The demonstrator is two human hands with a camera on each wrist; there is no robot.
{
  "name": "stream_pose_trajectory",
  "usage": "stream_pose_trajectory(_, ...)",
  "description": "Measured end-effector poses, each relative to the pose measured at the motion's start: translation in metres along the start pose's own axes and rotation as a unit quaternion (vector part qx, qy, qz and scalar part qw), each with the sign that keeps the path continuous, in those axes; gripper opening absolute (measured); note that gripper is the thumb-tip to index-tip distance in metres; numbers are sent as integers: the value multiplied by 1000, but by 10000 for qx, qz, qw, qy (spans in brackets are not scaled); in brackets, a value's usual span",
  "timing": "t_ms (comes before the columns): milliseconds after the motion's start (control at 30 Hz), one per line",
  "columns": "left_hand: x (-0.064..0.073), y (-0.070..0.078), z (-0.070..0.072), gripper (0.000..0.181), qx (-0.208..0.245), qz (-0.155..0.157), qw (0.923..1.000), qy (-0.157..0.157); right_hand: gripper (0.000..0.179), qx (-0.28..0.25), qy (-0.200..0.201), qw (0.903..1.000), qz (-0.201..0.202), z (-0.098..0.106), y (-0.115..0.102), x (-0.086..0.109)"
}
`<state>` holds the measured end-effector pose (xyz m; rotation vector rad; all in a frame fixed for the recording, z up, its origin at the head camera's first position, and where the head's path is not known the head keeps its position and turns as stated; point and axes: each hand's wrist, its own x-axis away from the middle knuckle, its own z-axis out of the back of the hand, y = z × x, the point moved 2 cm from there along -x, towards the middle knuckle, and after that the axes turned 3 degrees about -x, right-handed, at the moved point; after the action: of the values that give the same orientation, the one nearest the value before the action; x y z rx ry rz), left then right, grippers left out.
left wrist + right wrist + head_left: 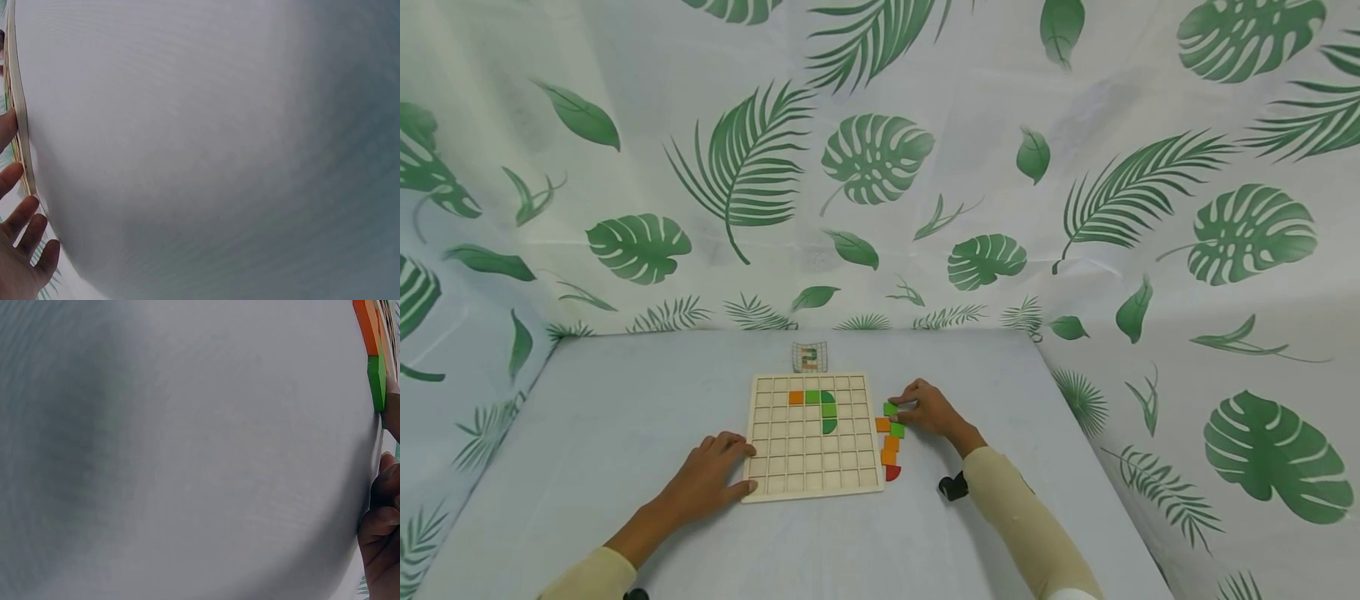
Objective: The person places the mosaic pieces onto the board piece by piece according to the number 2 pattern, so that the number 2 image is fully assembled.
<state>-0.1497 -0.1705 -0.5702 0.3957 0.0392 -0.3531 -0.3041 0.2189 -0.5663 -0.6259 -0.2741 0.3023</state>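
A square wooden grid board [790, 467] lies on the table. In its upper cells are an orange square tile [796, 398], green square tiles [812, 397] and green rounded tiles [830, 426]. My left hand [706, 473] rests at the board's left edge, thumb and fingertips spread along the rim. Right of the board, my right hand [928, 410] has its thumb and index finger on either side of a green square tile [891, 409], pinching it. Just below the thumb sits another green tile [377, 381], touching an orange tile [367, 328].
More orange tiles [889, 457] and a red rounded tile [892, 473] lie in a column beside the board's right edge. Behind the board is a small card [809, 357] with a coloured grid pattern. A small black object [953, 486] shows by the right sleeve.
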Motion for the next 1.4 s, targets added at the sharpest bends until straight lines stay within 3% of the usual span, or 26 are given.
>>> stream_pose_trajectory(700,1,3,2,44,-67,-21,10000,57,30,-233,164,9993,256,-2,2,8)
stream_pose_trajectory(1400,0,3,3,45,-47,48,10000,-38,30,-424,188,9980,438,1,-11,10)
